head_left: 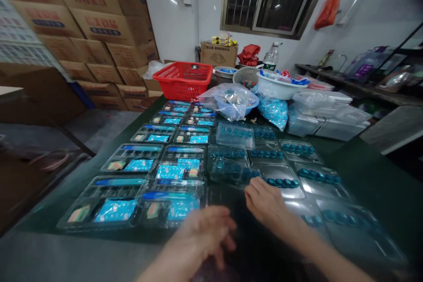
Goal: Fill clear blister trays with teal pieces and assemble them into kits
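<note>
Green table (370, 176) with plastic trays (175, 158); left hand (201, 238) blurred, empty; right hand (264, 200) open beside blue-filled tray (280, 183)

Both bare forearms reaching forward from the bottom of the view. Left hand (205, 233) blurred by motion, fingers loosely curled, just left of and lower than the right hand (264, 202), back upward, fingers gently bent, wrist angled inward from the right forearm (317, 246).
</note>
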{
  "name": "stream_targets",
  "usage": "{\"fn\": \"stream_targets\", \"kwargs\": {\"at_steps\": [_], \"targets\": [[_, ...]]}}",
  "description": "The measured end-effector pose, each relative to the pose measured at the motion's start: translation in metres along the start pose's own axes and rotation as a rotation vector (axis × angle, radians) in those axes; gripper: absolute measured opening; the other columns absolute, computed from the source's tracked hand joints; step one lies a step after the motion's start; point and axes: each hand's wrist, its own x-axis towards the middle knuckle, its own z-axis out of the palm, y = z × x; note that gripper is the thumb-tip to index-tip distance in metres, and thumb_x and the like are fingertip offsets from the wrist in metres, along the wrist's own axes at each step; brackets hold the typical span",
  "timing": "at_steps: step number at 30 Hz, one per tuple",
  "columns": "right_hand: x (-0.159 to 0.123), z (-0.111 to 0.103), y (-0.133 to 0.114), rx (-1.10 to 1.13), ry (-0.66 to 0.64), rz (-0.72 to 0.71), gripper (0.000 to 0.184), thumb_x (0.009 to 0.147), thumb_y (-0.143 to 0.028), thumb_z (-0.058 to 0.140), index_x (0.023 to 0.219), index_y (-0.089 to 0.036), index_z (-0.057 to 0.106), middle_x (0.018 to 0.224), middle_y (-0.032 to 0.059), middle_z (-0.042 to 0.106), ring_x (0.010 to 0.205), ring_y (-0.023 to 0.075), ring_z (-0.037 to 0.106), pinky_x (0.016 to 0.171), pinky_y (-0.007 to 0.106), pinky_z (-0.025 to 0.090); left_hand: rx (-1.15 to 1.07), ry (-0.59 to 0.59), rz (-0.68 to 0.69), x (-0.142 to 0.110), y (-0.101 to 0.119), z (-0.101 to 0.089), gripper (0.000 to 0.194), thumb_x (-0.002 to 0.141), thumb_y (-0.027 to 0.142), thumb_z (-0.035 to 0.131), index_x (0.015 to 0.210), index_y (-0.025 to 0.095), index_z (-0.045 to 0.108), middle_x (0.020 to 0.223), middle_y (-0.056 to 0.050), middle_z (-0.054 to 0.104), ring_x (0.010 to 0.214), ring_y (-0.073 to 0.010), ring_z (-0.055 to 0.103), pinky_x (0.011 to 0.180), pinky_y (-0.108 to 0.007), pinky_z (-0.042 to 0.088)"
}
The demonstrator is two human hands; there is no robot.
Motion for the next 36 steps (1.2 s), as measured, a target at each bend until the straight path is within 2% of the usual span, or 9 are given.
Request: {"fn": "stream_targets", "kwargs": {"at_steps": [4,8,12,15,18,23,26,31,36], "targets": [[0.000,-0.019,-0.008,-0.031,0.089,-0.011,0.016,0.079,-0.010,0.044,0.066,-0.018,0.048,0.066,0.0029,0.044,0.068,0.0175,0.041,0.052,0.028,0.021,-0.312,-0.046,0.039,0.034,-0.014,0.019,0.041,0.072,0.018,0.062,0.108,0.012,0.045,0.106,-0.016,0.052,0.082,-0.0233,0.059,0.058,-0.030,0.046],[-0.002,-0.044,-0.031,-0.051,0.200,-0.106,0.013,0.078,-0.011,0.044,0.068,-0.018,0.049,0.064,0.0025,0.044,0.063,0.0180,0.040,0.051,0.029,0.021,-0.478,-0.108,0.171,0.042,-0.016,0.022,0.055,0.074,0.017,0.061,0.121,0.018,0.032,0.114,-0.015,0.046,0.089,-0.0216,0.057,0.069,-0.034,0.046],[0.009,-0.074,-0.063,-0.009,0.313,-0.228,0.016,0.080,-0.009,0.039,0.072,-0.017,0.050,0.062,0.0026,0.045,0.061,0.0164,0.041,0.051,0.029,0.025,-0.534,-0.080,0.366,0.036,-0.015,0.010,0.082,0.061,0.025,0.073,0.127,0.031,0.025,0.129,-0.012,0.035,0.111,-0.0276,0.045,0.080,-0.037,0.042],[0.027,-0.088,-0.092,0.043,0.365,-0.301,0.021,0.081,-0.008,0.035,0.068,-0.017,0.049,0.058,0.0019,0.045,0.056,0.0146,0.041,0.048,0.028,0.025,-0.532,-0.087,0.554,0.030,-0.008,-0.011,0.086,0.048,0.039,0.078,0.122,0.036,0.034,0.135,-0.007,0.032,0.122,-0.0329,0.031,0.078,-0.037,0.043],[0.046,-0.082,-0.124,0.073,0.430,-0.335,0.022,0.080,-0.008,0.036,0.063,-0.018,0.044,0.054,0.0005,0.042,0.051,0.0139,0.040,0.044,0.029,0.023,-0.563,-0.128,0.684,0.017,0.001,-0.037,0.079,0.045,0.045,0.077,0.116,0.037,0.042,0.132,-0.006,0.037,0.124,-0.0353,0.026,0.079,-0.040,0.043],[0.065,-0.063,-0.157,0.212,0.497,-0.286,0.015,0.076,-0.013,0.044,0.063,-0.019,0.048,0.052,-0.0011,0.042,0.048,0.0139,0.043,0.042,0.029,0.026,-0.709,-0.181,0.694,-0.011,0.012,-0.075,0.047,0.066,0.053,0.054,0.106,0.030,0.049,0.131,-0.008,0.040,0.126,-0.0342,0.024,0.095,-0.053,0.026],[0.060,-0.057,-0.149,0.273,0.529,-0.235,0.008,0.077,-0.016,0.049,0.079,-0.017,0.057,0.061,0.0005,0.052,0.056,0.0145,0.051,0.049,0.028,0.036,-0.794,-0.157,0.690,-0.022,0.021,-0.095,0.057,0.070,0.064,0.039,0.111,0.026,0.047,0.132,-0.013,0.039,0.127,-0.0352,0.022,0.098,-0.056,0.017],[0.042,-0.032,-0.115,0.379,0.274,-0.049,0.020,0.084,-0.018,0.043,0.099,-0.020,0.056,0.081,0.0044,0.058,0.069,0.0153,0.056,0.058,0.026,0.043,-0.797,-0.143,0.644,-0.030,0.035,-0.124,0.061,0.071,0.066,0.034,0.112,0.023,0.047,0.134,-0.017,0.036,0.126,-0.0361,0.023,0.100,-0.055,0.009],[0.036,-0.014,-0.105,0.504,0.147,0.076,0.023,0.085,-0.022,0.042,0.106,-0.022,0.052,0.090,0.0042,0.056,0.074,0.0145,0.058,0.058,0.024,0.045,-0.758,-0.105,0.612,-0.035,0.041,-0.133,0.071,0.069,0.068,0.036,0.123,0.022,0.038,0.136,-0.018,0.033,0.126,-0.0359,0.024,0.101,-0.053,0.015]]}}
